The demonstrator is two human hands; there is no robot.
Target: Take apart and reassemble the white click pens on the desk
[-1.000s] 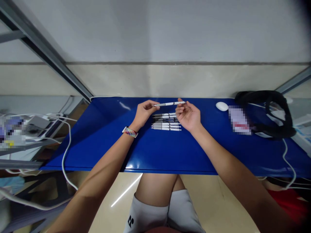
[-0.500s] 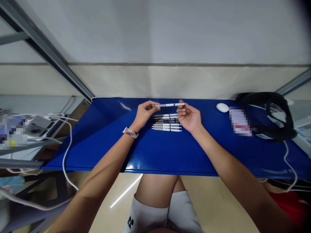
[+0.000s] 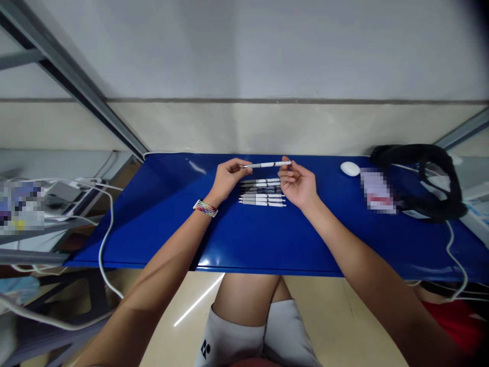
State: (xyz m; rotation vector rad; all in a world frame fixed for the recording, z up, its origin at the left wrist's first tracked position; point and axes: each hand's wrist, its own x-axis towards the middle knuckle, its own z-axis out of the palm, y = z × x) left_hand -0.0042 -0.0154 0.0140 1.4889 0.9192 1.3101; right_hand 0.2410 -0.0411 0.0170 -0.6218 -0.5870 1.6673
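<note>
A white-and-grey pen (image 3: 266,164) is held level between my two hands, above the blue table. My left hand (image 3: 228,177) pinches its pointed end between thumb and fingers. At the other end, my right hand (image 3: 298,182) grips it with thumb and fingertips, the lower fingers curled loosely. Just below the held pen, several similar pens (image 3: 263,199) lie side by side on the table with their tips to the left. My right hand's fingers partly hide the right ends of the upper ones.
The blue table (image 3: 267,244) runs along a wall. On its right are a white computer mouse (image 3: 350,168), a blurred packet (image 3: 378,191) and a black headset with a strap (image 3: 454,188). White cables (image 3: 103,244) hang past the table's left edge.
My right fingers have shifted very slightly on the pen's end. Both hands otherwise keep the same hold, and the pens on the table lie as before.
</note>
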